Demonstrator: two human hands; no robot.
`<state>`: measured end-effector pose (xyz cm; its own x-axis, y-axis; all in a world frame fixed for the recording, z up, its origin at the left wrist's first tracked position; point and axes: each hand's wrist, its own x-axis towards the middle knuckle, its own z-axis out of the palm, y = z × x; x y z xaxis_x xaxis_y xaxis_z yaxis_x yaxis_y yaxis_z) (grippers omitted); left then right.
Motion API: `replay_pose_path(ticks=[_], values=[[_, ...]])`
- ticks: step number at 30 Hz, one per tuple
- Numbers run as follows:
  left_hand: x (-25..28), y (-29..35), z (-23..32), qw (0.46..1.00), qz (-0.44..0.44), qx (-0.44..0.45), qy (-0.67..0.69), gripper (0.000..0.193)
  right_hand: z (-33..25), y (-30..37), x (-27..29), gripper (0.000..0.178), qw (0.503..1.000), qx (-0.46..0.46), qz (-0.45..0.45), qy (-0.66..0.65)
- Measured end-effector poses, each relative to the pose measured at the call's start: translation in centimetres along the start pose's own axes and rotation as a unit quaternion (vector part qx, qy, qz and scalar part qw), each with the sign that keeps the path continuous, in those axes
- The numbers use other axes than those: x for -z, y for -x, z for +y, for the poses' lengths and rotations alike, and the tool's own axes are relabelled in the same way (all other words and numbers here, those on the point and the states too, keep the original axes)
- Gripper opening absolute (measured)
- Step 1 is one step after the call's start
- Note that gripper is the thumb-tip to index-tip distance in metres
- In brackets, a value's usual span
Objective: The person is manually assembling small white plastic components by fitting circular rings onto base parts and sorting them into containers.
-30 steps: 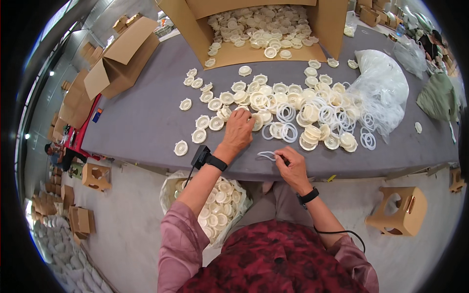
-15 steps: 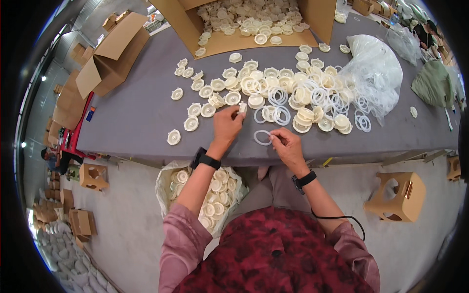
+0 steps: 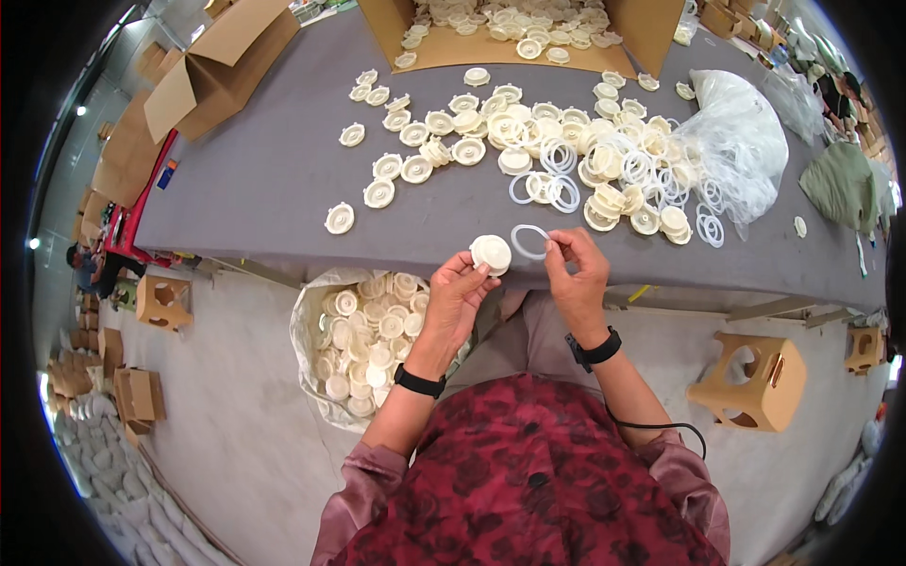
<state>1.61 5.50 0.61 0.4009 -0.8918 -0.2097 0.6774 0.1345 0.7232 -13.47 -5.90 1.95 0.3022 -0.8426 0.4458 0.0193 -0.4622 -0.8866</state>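
Observation:
My left hand point(image 3: 460, 291) pinches a round cream plastic cap point(image 3: 491, 255) by its rim, its smooth disc face turned up. Just to the right, my right hand point(image 3: 577, 269) holds a thin translucent sealing ring point(image 3: 529, 241) between thumb and fingers. Ring and cap are close together but apart, above the table's front edge. Beyond them lies a spread of similar caps point(image 3: 468, 151), some stacked or overlapping. Loose sealing rings point(image 3: 563, 193) lie among the caps, more thickly toward the right.
A clear plastic bag point(image 3: 736, 132) rests on the grey table point(image 3: 283, 189) at the right. An open carton point(image 3: 665, 38) of caps stands at the back. Below the front edge, a white sack point(image 3: 311, 377) holds many caps. A tan stool point(image 3: 755, 382) stands on the floor at right.
My left hand has come back from the spread toward me with the cap, now turned face up. My right hand has brought the ring slightly right and up, near the cap.

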Motion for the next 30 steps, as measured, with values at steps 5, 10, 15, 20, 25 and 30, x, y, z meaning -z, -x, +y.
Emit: replay_pose_path(ticks=[5, 10, 15, 20, 25, 30], values=[[-1.7, 1.6, -0.6, 0.999, -0.013, 0.008, 0.048, 0.017, -2.2, 1.0, -1.2, 0.025, 0.938, 0.283, -0.057, 0.194], [-0.7, 2.0, -1.5, 0.996, -0.02, 0.003, 0.091, 0.015, -3.0, 2.6, -1.6, 0.031, 0.924, 0.308, -0.102, 0.204], [-0.6, 2.4, -2.0, 0.999, 0.004, -0.036, 0.033, 0.015, -3.0, 3.3, -1.4, 0.032, 0.927, 0.3, -0.113, 0.194], [-0.6, 2.6, -1.5, 0.996, -0.04, -0.044, 0.066, 0.021, -2.7, 4.0, -1.1, 0.024, 0.961, 0.23, -0.076, 0.13], [-0.6, 3.0, -1.6, 0.997, -0.041, -0.037, 0.056, 0.02, -2.1, 4.1, -1.1, 0.006, 0.992, -0.049, -0.069, -0.091], [0.1, 3.0, -2.2, 0.996, -0.057, -0.027, 0.064, 0.017, -2.0, 3.7, -0.7, 0.007, 0.951, -0.201, -0.078, -0.223]])
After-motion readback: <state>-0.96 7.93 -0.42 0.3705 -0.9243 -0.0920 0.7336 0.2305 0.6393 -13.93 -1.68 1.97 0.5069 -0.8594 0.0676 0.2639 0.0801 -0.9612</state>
